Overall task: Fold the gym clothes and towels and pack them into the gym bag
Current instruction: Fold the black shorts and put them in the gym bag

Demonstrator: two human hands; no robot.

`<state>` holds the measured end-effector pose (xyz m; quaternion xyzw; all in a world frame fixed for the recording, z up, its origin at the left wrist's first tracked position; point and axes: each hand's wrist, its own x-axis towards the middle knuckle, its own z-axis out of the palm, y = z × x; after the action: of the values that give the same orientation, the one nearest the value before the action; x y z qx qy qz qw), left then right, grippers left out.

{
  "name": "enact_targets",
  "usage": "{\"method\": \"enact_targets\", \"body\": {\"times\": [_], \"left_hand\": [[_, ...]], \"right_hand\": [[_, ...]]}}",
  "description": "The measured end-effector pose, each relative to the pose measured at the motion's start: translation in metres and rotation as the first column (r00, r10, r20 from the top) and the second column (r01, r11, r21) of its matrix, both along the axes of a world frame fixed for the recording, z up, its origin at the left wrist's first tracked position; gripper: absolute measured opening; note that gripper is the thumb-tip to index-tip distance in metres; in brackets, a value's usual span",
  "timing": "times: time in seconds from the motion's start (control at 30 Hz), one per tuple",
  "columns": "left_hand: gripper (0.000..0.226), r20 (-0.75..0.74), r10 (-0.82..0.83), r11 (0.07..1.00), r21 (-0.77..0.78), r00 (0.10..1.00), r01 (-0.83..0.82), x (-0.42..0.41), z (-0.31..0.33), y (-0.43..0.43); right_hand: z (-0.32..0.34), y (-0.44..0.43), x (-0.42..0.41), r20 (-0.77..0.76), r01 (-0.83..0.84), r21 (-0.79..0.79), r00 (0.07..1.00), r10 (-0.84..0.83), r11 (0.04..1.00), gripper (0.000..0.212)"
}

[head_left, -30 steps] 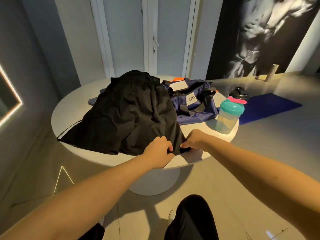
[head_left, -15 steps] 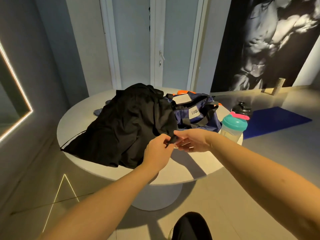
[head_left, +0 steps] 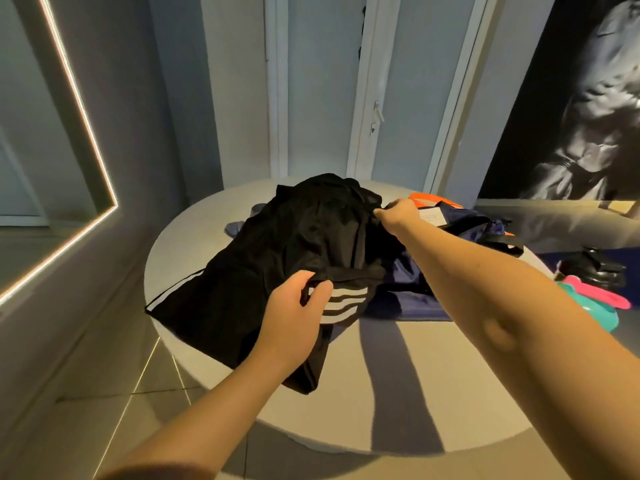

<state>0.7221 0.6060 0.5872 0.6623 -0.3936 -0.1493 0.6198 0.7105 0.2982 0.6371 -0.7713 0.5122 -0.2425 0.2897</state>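
Head view: our left hand (head_left: 294,317) curls its fingers round the near, white-striped edge of the black garment (head_left: 277,244), which lies heaped across the left and middle of the round surface (head_left: 381,375). Our right hand (head_left: 398,213) pinches the garment's far edge, just beside the navy gym bag (head_left: 415,301) on the right. A teal bottle (head_left: 602,313) stands far right; grey cloth (head_left: 235,227) peeks from under the garment.

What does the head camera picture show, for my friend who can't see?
The left hand and right hand grip a black fabric garment with white stripes on a round white table. A navy blue fabric gym bag lies beside it.
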Motion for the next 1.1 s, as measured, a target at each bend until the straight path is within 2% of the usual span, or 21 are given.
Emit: {"method": "enact_targets", "body": {"times": [0.07, 0.13, 0.27, 0.37, 0.43, 0.5, 0.57, 0.77, 0.9, 1.1], "left_hand": [[0.018, -0.053, 0.014, 1.000, -0.002, 0.998, -0.014, 0.009, 0.002, 0.003], [0.020, -0.080, 0.025, 1.000, 0.000, 0.996, -0.025, 0.017, 0.002, 0.005], [0.021, -0.118, 0.030, 1.000, -0.004, 0.993, -0.030, 0.024, 0.006, 0.009], [0.022, -0.133, 0.032, 0.999, -0.025, 0.991, -0.035, 0.025, 0.009, 0.015], [0.022, -0.145, 0.031, 0.998, -0.048, 0.989, -0.039, 0.024, 0.012, 0.020], [0.022, -0.177, 0.009, 0.996, -0.091, 0.984, -0.026, 0.023, 0.013, 0.026], [0.020, -0.214, 0.004, 0.990, -0.138, 0.977, -0.035, 0.025, 0.014, 0.033], [0.024, -0.310, 0.084, 0.971, -0.190, 0.947, -0.148, 0.055, 0.009, 0.065], [0.014, -0.312, 0.249, 0.943, -0.139, 0.917, -0.304, 0.091, -0.009, 0.091], [0.012, -0.136, 0.490, 0.871, 0.057, 0.861, -0.487, 0.150, -0.050, 0.122]], "right_hand": [[-0.001, -0.007, 0.014, -0.035, 0.018, 0.065, 0.999, -0.016, 0.998, 0.059], [-0.001, -0.009, 0.023, -0.108, 0.031, 0.130, 0.994, -0.017, 0.991, 0.065], [0.009, -0.008, 0.027, -0.218, -0.035, 0.155, 0.974, 0.068, 0.987, 0.041], [0.006, -0.035, 0.031, -0.278, -0.025, 0.150, 0.958, 0.066, 0.988, 0.033], [0.008, -0.048, 0.031, -0.203, -0.001, 0.263, 0.977, 0.056, 0.965, 0.029], [0.021, -0.035, 0.026, -0.067, 0.014, 0.378, 0.998, 0.012, 0.926, 0.021], [0.038, -0.028, 0.025, 0.025, 0.000, 0.421, 1.000, -0.012, 0.907, 0.016], [0.087, -0.013, 0.047, 0.291, -0.125, 0.516, 0.956, -0.036, 0.847, 0.022], [0.112, 0.015, 0.087, 0.471, -0.187, 0.548, 0.875, -0.116, 0.815, 0.021], [0.099, 0.051, 0.175, 0.588, -0.297, 0.478, 0.808, -0.050, 0.827, 0.013]]}}
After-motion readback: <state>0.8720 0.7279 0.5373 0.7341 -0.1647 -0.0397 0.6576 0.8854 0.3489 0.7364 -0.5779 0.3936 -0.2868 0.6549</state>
